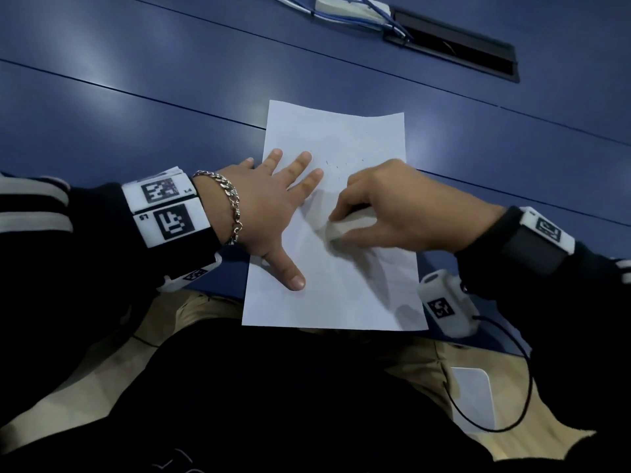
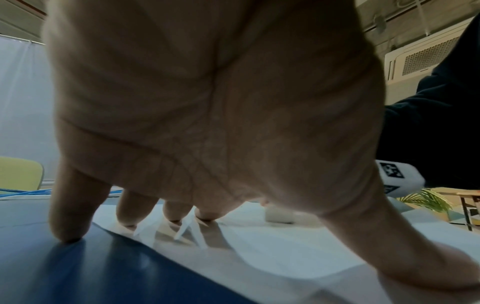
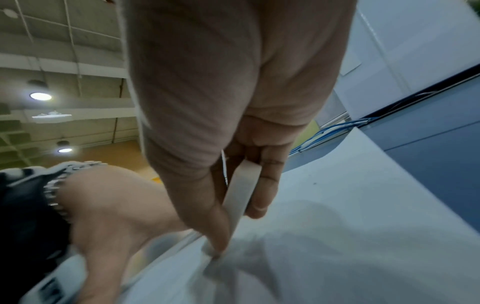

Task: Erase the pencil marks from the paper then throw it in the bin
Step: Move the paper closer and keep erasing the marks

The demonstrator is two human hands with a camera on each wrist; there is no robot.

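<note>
A white sheet of paper [image 1: 345,285] lies on the blue table [image 1: 136,124], its near edge hanging over the table's front. A few faint pencil marks [image 1: 336,164] show near its middle. My left hand [image 1: 273,206] lies flat with fingers spread, pressing the paper's left side; the little finger rests on the table. My right hand [image 1: 382,213] pinches a white eraser [image 1: 336,230] between thumb and fingers and holds it against the paper. The right wrist view shows the eraser [image 3: 240,191] edge-on against the paper [image 3: 337,236]. The left wrist view has the eraser [image 2: 279,215] beyond my left hand's fingertips [image 2: 176,214].
A black cable slot [image 1: 454,39] and a white power strip [image 1: 351,8] with blue cables sit at the table's far side. The person's dark top and tan trousers fill the near foreground. No bin is in view.
</note>
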